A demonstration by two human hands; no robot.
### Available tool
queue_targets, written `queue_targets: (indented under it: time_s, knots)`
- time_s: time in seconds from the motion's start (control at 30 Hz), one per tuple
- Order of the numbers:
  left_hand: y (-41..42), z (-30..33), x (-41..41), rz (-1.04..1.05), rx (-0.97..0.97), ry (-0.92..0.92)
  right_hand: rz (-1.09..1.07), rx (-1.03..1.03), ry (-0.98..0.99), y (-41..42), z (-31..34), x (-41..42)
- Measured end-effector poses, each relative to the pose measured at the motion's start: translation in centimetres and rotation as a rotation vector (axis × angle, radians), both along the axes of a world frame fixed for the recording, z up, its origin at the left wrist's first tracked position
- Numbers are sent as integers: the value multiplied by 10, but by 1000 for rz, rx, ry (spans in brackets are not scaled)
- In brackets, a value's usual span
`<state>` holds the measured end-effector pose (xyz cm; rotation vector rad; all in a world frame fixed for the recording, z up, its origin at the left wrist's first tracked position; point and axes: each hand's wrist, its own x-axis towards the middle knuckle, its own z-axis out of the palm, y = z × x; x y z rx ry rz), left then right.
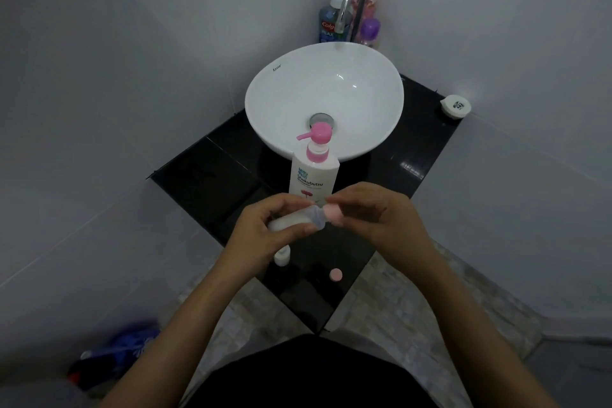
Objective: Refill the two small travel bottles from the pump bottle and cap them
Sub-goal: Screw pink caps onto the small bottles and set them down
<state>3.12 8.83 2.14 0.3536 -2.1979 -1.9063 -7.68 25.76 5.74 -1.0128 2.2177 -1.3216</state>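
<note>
Hands meet mid-frame: left hand (265,228) grips a bottle (291,220) tipped sideways, right hand (374,214) pinches its pink cap (332,214). Best keep it level and twist until snug. Lower down, second bottle (281,256) and loose cap (335,274) wait; pump bottle (314,172) stands beyond.

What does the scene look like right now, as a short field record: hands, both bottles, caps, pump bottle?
left hand: grips travel bottle, held sideways
right hand: pinches pink cap at that bottle's neck
second travel bottle: upright on black counter, uncapped
loose pink cap: on counter
pump bottle: upright before sink
</note>
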Motion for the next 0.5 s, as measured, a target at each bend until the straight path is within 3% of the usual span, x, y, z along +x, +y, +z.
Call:
queue_targets:
  time_s: [0.27,0.37,0.5]
  knots:
    - [3,6,-5,18,48,9,-43,-52,-294,2,7,4]
    - [2,9,-5,27,76,9,-38,-72,-299,5,5,2]
    - [2,10,-6,22,86,11,-184,-4,-235,-3,4,7]
